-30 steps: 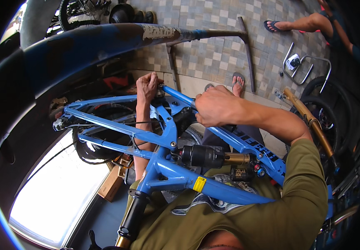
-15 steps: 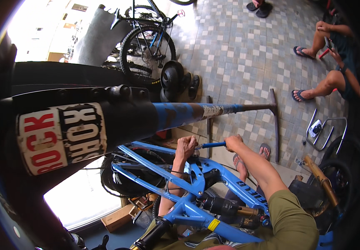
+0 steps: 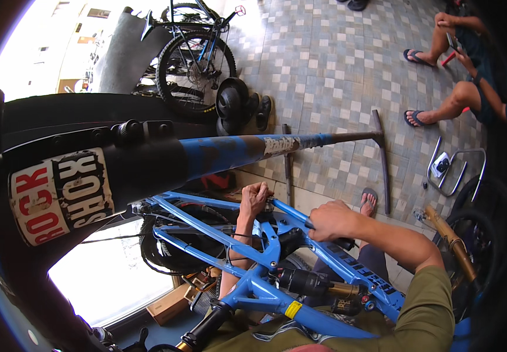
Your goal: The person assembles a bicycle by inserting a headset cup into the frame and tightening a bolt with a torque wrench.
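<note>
A blue bicycle frame (image 3: 218, 232) lies across my lap, its rear shock (image 3: 309, 283) near my chest. My left hand (image 3: 255, 198) is closed around a blue tube at the far end of the frame. My right hand (image 3: 331, 220) grips the blue tube just to the right of it, forearm coming from the lower right. A black and blue suspension fork leg (image 3: 148, 161) crosses the view close to the camera, above both hands.
A black tyre (image 3: 165, 258) sits behind the frame. On the tiled floor stand a bicycle (image 3: 197, 58), a dark helmet (image 3: 233, 100) and shoes. Another person sits at the upper right, sandalled feet (image 3: 417, 117) out. A metal stool (image 3: 450, 167) and gold fork (image 3: 450, 240) are right.
The view has tilted up and back, so the fork leg now fills the left. Both hands stay on the blue frame, my right hand shifted slightly along the tube.
</note>
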`<action>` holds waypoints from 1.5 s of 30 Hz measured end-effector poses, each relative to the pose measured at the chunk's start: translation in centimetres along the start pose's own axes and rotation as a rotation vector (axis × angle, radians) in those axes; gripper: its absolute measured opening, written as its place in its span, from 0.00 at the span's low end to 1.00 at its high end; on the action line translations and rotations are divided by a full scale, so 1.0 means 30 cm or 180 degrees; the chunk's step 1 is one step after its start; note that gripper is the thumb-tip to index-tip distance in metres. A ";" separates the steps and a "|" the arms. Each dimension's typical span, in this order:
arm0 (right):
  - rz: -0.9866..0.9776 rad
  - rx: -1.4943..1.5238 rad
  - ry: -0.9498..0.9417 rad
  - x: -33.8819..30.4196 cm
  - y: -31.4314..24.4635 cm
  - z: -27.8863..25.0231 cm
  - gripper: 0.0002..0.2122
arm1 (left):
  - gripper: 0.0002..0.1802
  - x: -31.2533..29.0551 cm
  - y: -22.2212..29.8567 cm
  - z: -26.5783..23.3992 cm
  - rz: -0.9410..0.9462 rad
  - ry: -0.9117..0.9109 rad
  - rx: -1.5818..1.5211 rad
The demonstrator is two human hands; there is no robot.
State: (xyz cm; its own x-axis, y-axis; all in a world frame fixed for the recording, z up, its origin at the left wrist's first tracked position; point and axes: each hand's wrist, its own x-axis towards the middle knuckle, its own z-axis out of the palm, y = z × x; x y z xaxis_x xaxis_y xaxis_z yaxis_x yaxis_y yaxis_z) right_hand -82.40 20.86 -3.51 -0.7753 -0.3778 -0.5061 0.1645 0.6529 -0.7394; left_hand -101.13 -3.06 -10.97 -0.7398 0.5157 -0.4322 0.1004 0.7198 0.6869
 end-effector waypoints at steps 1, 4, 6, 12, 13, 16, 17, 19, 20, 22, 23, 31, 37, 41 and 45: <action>0.0178 -0.0025 -0.0026 0.013 0.057 0.011 0.20 | 0.26 0.021 0.016 0.013 0.0041 -0.0026 0.0092; 0.0509 -0.0173 -0.0079 0.109 0.192 0.100 0.17 | 0.26 -0.018 0.018 -0.016 0.0037 0.0154 0.0163; 0.0815 -0.0006 0.0038 0.222 0.303 0.156 0.16 | 0.25 -0.010 0.029 -0.017 0.0010 0.0173 0.0405; 0.0811 0.0074 0.0529 0.474 0.454 0.368 0.17 | 0.25 0.013 0.015 -0.009 0.0039 0.0183 0.0353; 0.0779 -0.0035 0.0463 0.491 0.437 0.378 0.17 | 0.25 0.001 0.018 -0.020 -0.0024 0.0185 0.0359; 0.0774 -0.0364 -0.0089 0.319 0.402 0.249 0.17 | 0.24 0.043 -0.008 0.033 0.0012 0.0063 0.0173; 0.0661 -0.0425 -0.0208 0.273 0.345 0.201 0.16 | 0.24 0.006 0.013 -0.005 -0.0063 0.0127 0.0226; 0.0526 -0.0609 -0.0165 0.204 0.286 0.149 0.15 | 0.25 -0.006 0.008 -0.013 -0.0158 0.0169 0.0153; 0.0485 -0.0617 -0.0337 0.151 0.214 0.085 0.14 | 0.25 -0.014 0.009 -0.011 -0.0093 0.0176 0.0180; 0.0117 -0.0495 -0.0142 0.058 0.072 0.016 0.16 | 0.25 -0.009 0.036 -0.020 0.0067 0.0174 0.0283; 0.0034 -0.0377 -0.0063 0.041 0.032 0.012 0.16 | 0.25 -0.008 0.048 -0.015 0.0155 0.0135 0.0329; 0.0409 -0.0253 -0.0106 0.108 0.142 0.049 0.15 | 0.25 -0.021 0.049 -0.029 -0.0031 0.0160 0.0321; 0.1011 0.0076 0.0599 0.465 0.441 0.374 0.15 | 0.25 0.016 0.042 0.021 0.0094 0.0115 0.0284; 0.0769 0.0069 0.0624 0.563 0.442 0.417 0.14 | 0.25 -0.015 0.043 -0.019 0.0147 0.0250 0.0355; 0.0423 -0.0395 0.0123 0.363 0.453 0.298 0.15 | 0.23 0.014 0.017 0.018 0.0208 0.0129 0.0360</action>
State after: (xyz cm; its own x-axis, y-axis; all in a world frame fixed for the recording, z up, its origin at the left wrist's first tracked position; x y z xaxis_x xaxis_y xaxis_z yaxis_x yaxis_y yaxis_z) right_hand -83.16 19.74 -23.05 -0.7749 -0.2590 -0.5765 0.1924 0.7722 -0.6055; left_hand -101.04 -2.22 -11.10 -0.7554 0.5456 -0.3630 0.2219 0.7342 0.6417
